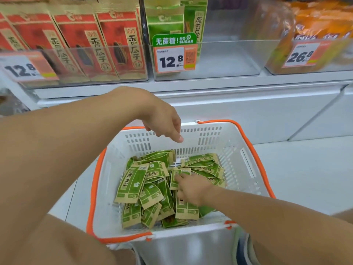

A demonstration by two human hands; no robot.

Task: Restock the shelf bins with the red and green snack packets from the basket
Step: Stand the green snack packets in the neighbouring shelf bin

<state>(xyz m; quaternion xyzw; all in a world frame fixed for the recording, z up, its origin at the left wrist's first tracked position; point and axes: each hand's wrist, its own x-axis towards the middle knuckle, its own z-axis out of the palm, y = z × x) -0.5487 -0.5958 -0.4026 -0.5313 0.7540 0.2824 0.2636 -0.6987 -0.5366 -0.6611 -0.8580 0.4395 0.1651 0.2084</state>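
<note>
Open room is left in the middle bin right of two green packets, while the left bin is packed with red packets.

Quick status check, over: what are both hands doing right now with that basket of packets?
Left hand empty, hanging over basket. Right hand down among green packets, touching one; grip unclear. Middle bin mostly bare. Nothing in the way.

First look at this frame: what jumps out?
A white basket with orange rims, low centre, full of green packets; the right hand reaches into them and the left hand hangs above. Behind, red packets fill the left bin; the middle bin looks mostly bare.
</note>
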